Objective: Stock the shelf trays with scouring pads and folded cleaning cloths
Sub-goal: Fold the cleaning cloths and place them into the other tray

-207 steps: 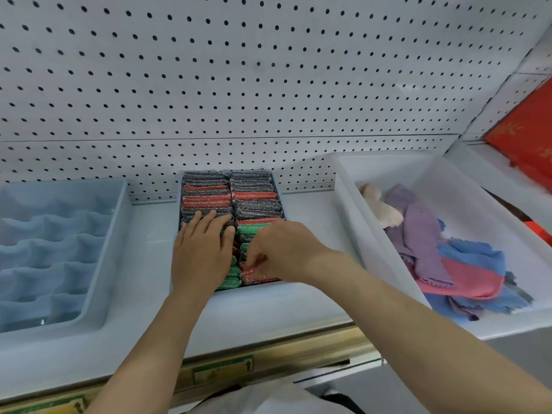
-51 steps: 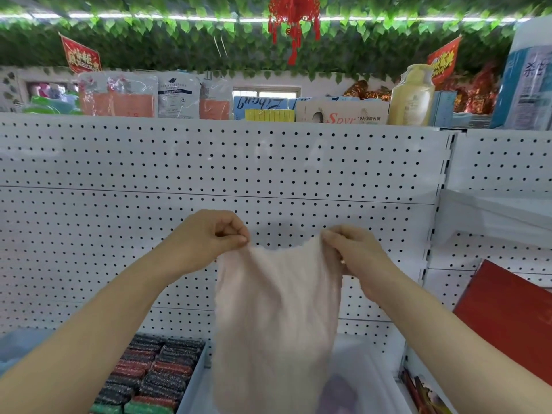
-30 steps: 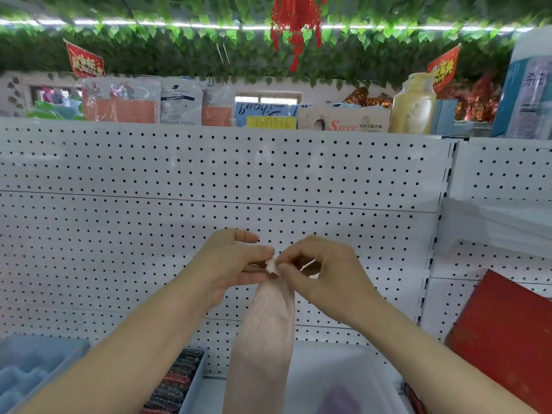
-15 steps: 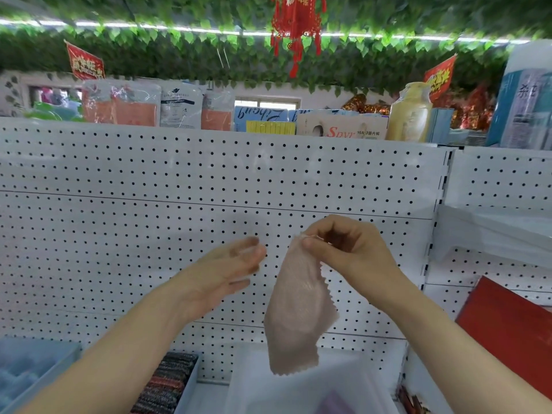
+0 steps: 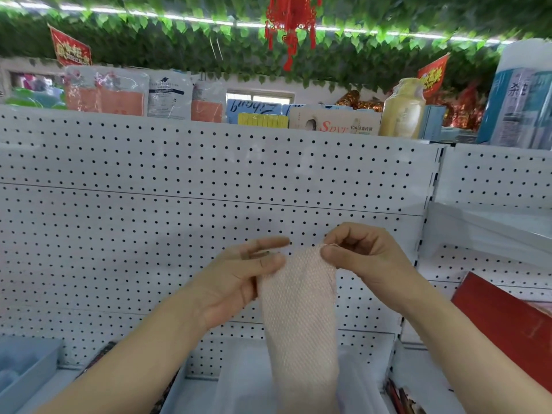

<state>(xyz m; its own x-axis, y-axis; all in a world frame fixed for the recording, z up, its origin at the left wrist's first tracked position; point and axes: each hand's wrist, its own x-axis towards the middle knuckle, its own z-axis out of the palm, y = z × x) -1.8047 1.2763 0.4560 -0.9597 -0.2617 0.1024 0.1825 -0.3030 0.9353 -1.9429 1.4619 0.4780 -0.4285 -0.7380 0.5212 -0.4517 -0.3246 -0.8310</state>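
I record a pale pink cleaning cloth (image 5: 298,318) hanging lengthwise in front of the pegboard (image 5: 179,222), held up between both hands. The right hand (image 5: 367,258) pinches the cloth's upper right corner between curled thumb and forefinger; the remaining fingers are curled in behind. The left hand (image 5: 239,279) sits at the cloth's upper left edge, fingers nearly straight and slightly apart, the thumb lying against the fabric; I cannot tell whether it grips. Below the cloth I note a white tray (image 5: 233,386). Left of the cloth, at the lower edge, a sliver of the scouring pads (image 5: 98,358) shows, and further left a blue tray (image 5: 27,372). Right of the cloth stands a red box (image 5: 501,327). Beyond the pegboard's top edge stand packaged goods, with a yellow bottle (image 5: 403,110) among them.
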